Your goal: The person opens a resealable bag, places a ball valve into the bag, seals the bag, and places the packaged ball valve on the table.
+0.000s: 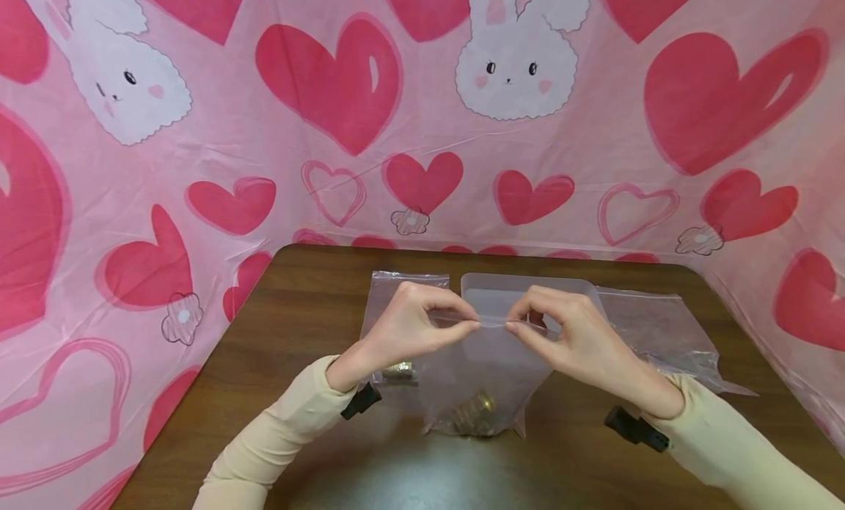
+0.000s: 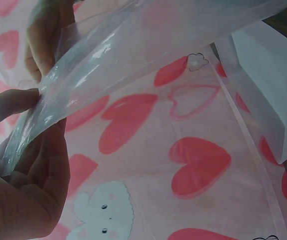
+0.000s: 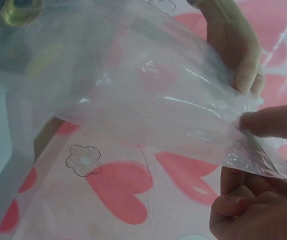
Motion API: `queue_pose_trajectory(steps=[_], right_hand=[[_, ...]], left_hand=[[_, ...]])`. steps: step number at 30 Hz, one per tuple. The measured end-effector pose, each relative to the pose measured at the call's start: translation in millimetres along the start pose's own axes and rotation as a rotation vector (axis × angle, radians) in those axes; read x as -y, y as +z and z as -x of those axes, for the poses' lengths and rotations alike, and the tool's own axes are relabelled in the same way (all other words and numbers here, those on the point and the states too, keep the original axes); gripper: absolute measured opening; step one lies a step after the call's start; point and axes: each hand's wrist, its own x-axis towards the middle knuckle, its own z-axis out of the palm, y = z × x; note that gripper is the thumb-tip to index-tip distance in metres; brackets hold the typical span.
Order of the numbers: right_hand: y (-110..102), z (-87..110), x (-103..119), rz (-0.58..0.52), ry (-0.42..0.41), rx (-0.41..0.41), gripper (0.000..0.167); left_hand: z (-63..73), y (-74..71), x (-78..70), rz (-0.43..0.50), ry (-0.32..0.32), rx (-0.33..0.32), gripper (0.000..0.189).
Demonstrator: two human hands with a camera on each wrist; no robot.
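Observation:
A clear plastic bag (image 1: 491,363) hangs upright over the table in the head view, with shiny gold round pieces (image 1: 480,409) bunched at its bottom. My left hand (image 1: 419,323) pinches the bag's top edge between thumb and fingers. Close beside it, my right hand (image 1: 569,326) pinches the same edge, a small gap between the two sets of fingertips. The right wrist view shows the bag's film (image 3: 133,90) stretching away from the fingers, a gold ring-shaped piece (image 3: 21,14) behind the plastic in the far corner.
Behind the hands stands a whitish, open-topped tray (image 1: 528,279). A second clear bag (image 1: 383,293) with gold pieces (image 1: 398,370) lies to the left on the brown table (image 1: 290,312). Flat plastic bags (image 1: 667,326) lie at the right. A pink heart-patterned cloth (image 1: 436,114) hangs around the table.

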Motion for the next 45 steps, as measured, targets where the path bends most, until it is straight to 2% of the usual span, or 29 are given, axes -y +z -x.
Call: queue_pose_trajectory(steps=[8, 12, 17, 20, 25, 36, 39, 45], right_hand=[[-1.9, -1.6, 2.4, 0.007, -0.029, 0.002, 0.026], [-4.1, -4.6, 3.1, 0.058, -0.051, 0.008, 0.027], [-4.0, -9.8, 5.8, 0.124, -0.063, 0.029, 0.025], [-2.0, -13.3, 7.2, 0.134, -0.095, 0.029, 0.019], [0.0, -16.3, 8.5, 0.114, -0.145, 0.033, 0.02], [-4.4, -8.7, 1.7, 0.119, -0.127, 0.074, 0.025], [-5.1, -7.2, 0.0, 0.14, -0.131, 0.056, 0.026], [-9.2, -3.5, -3.4, 0.18, -0.107, -0.01, 0.024]], left_hand=[[-3.3, 2.9, -0.2, -0.017, 0.024, -0.017, 0.006], [-3.5, 3.7, 0.0, -0.017, 0.027, -0.035, 0.005], [-4.2, 4.4, -0.9, -0.006, 0.053, -0.026, 0.002], [-4.5, 4.3, -1.8, -0.003, 0.069, -0.016, 0.004], [-4.1, 4.8, -2.0, 0.0, 0.07, -0.012, 0.003], [3.7, -3.4, 2.0, -0.108, 0.058, -0.022, 0.004], [5.0, -5.4, 3.2, -0.129, 0.064, -0.044, 0.005], [6.8, -11.3, 4.6, -0.119, 0.031, -0.091, 0.009]])
